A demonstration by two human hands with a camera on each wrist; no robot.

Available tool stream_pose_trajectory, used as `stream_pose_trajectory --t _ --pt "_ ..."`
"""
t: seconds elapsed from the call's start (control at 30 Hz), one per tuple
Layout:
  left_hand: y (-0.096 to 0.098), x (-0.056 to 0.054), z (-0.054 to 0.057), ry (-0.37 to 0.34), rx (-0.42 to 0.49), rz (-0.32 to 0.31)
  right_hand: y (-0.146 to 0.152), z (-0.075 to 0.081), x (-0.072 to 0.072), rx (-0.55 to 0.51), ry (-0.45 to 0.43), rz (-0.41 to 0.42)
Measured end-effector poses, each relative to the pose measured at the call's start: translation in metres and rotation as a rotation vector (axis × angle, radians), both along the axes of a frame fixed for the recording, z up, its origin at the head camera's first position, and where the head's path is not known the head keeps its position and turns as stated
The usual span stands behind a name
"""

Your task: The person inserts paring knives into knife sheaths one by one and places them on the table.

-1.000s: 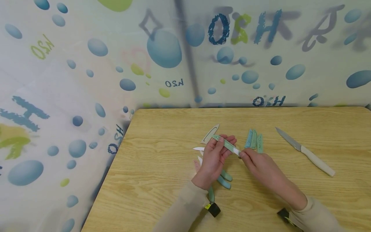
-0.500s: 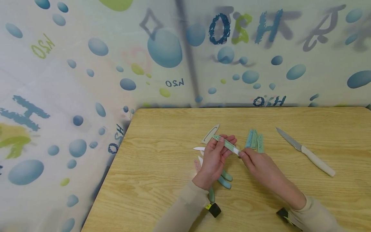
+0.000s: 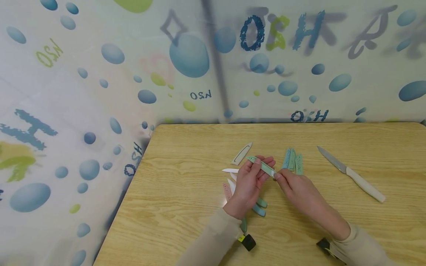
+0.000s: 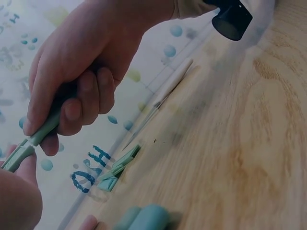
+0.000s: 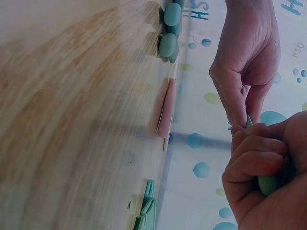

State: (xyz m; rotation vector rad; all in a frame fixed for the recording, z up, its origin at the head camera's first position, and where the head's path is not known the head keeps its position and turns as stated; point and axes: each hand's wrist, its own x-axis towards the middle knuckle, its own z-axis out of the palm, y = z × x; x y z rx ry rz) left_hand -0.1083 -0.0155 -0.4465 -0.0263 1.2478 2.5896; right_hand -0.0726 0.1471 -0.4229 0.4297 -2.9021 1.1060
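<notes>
In the head view my left hand pinches a pale green knife sheath between thumb and fingers. My right hand grips a small knife by its green handle, fingers curled round it. Most of the blade sits inside the sheath, with only a short white piece showing by the right fingers. Below the left hand lie several white-bladed knives, with a blue handle and green handles partly showing. A pink sheath is beside them, partly covered by the left wrist.
Blue and green sheaths lie together behind the right hand. A beige sheath rests behind the left hand. To the right is a larger knife with a steel blade and cream handle. Printed fabric hangs beyond the wooden table.
My left hand has shifted slightly right, bringing the sheath farther over the blade, so less white shows. My right hand has stayed almost still with the knife.
</notes>
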Motion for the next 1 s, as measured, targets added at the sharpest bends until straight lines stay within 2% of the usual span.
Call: stream_pose_trajectory --t 0.53,0.83,1.0 --pt "0.0022 0.0002 -0.0029 0.004 0.006 0.007 -0.0004 -0.0001 -0.0002 0.006 -0.001 -0.011" --pt "0.0079 0.0014 -0.0028 0.002 0.01 0.042 0.0011 0.0025 -0.0022 -0.006 -0.01 0.003" --pt "0.0065 0.0009 -0.001 -0.016 0.003 0.019 0.0022 0.0024 -0.0019 -0.016 -0.018 0.009"
